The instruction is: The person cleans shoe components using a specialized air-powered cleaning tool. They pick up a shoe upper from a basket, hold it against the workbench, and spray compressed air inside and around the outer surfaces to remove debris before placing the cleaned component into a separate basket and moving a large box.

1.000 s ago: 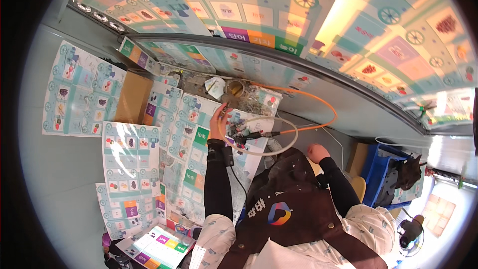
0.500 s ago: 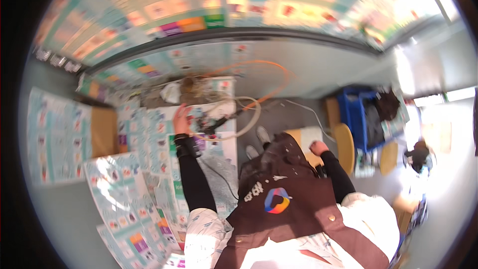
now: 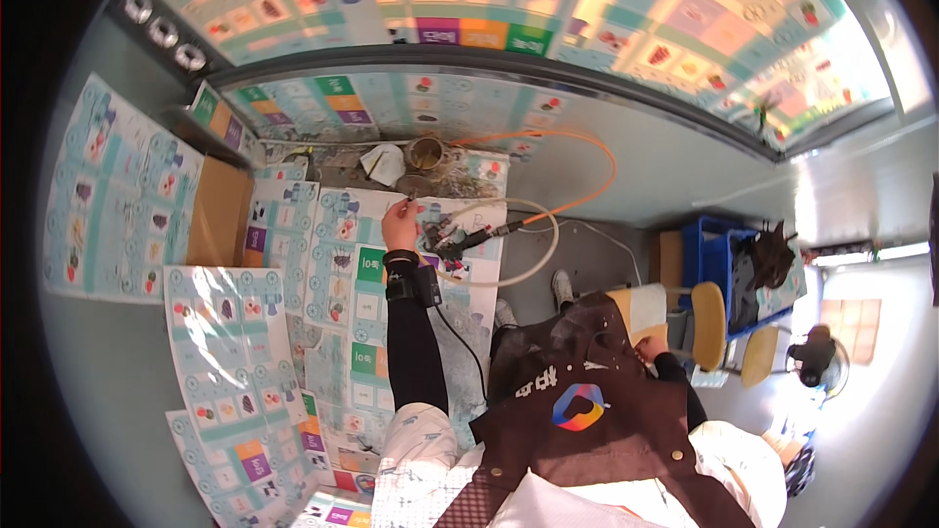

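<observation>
My left hand (image 3: 400, 225) reaches over the sheet-covered bench, its fingertips pinched together at a small dark thing that I cannot make out. Just right of it lies a black spray gun (image 3: 453, 246) with an orange hose (image 3: 604, 158) and a cream hose (image 3: 557, 244) looping around it. Beyond the fingers stand a metal cup (image 3: 426, 153) and a crumpled white cloth or paper (image 3: 383, 164). My right hand (image 3: 649, 347) is low at my side, next to the brown apron (image 3: 562, 352), with curled fingers; what they hold, if anything, is hidden.
Printed sheets (image 3: 230, 332) cover the bench and walls. A cardboard piece (image 3: 219, 210) stands at the left. On the right are yellow chairs (image 3: 709, 323), a blue crate (image 3: 706, 244) with dark cloth and a fan (image 3: 820, 357). A black cable (image 3: 465, 337) trails from my left wrist.
My left hand has gone from open fingers to a pinch, nearer the cup's side of the bench. My right hand has dropped closer to the apron. The whole view has shifted.
</observation>
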Motion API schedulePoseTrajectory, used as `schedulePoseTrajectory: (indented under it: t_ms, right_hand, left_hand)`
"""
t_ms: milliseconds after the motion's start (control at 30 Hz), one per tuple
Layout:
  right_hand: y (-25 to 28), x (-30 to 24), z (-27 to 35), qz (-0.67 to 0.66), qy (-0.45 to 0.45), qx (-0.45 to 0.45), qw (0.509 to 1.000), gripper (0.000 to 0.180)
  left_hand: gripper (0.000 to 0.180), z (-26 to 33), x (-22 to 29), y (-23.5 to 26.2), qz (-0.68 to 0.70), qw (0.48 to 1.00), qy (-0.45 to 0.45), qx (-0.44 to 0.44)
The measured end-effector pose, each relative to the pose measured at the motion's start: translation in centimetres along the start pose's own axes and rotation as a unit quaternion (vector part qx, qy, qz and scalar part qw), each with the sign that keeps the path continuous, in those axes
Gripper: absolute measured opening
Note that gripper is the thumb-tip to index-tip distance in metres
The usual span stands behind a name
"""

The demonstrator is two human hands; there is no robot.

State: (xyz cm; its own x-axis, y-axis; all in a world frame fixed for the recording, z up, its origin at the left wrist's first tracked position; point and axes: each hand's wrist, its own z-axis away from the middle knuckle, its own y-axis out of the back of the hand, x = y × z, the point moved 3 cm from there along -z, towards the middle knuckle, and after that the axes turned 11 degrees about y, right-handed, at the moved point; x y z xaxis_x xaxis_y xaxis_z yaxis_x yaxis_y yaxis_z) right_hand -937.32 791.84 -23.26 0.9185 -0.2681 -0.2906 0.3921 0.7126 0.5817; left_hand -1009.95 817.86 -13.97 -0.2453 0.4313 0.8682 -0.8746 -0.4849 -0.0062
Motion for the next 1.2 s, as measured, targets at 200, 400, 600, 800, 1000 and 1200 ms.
schedulePoseTrajectory:
  t_ms: [200, 400, 600, 800, 1000, 1200]
  right_hand:
    - [7.6, -9.6, 2.6, 0.078, 0.022, -0.007, 0.997, 0.027]
    - [13.2, -15.0, -1.2, 0.189, 0.087, 0.038, 0.977, 0.026]
    - [14.4, -24.4, -1.1, 0.157, 0.22, 0.056, 0.961, 0.025]
    - [15.0, -22.8, -0.4, 0.149, 0.195, 0.064, 0.967, 0.025]
    - [13.7, -15.8, 0.5, 0.123, 0.128, 0.061, 0.982, 0.024]
    - [10.7, -7.7, 2.5, 0.038, 0.087, 0.07, 0.993, 0.021]
  left_hand:
    - [0.028, 1.5, -1.2, 2.8, -0.058, 0.996, -0.03, 0.058]
    - [0.028, -0.7, -1.2, 1.0, -0.068, 0.988, -0.105, 0.09]
    - [0.024, 0.6, -2.8, 1.9, -0.174, 0.972, -0.106, 0.12]
    - [0.023, -1.7, -5.3, 4.9, -0.074, 0.978, -0.107, 0.164]
    - [0.024, -6.9, -8.0, 8.7, -0.167, 0.944, -0.16, 0.235]
    - [0.049, -7.4, -8.5, 7.6, -0.308, 0.921, -0.097, 0.216]
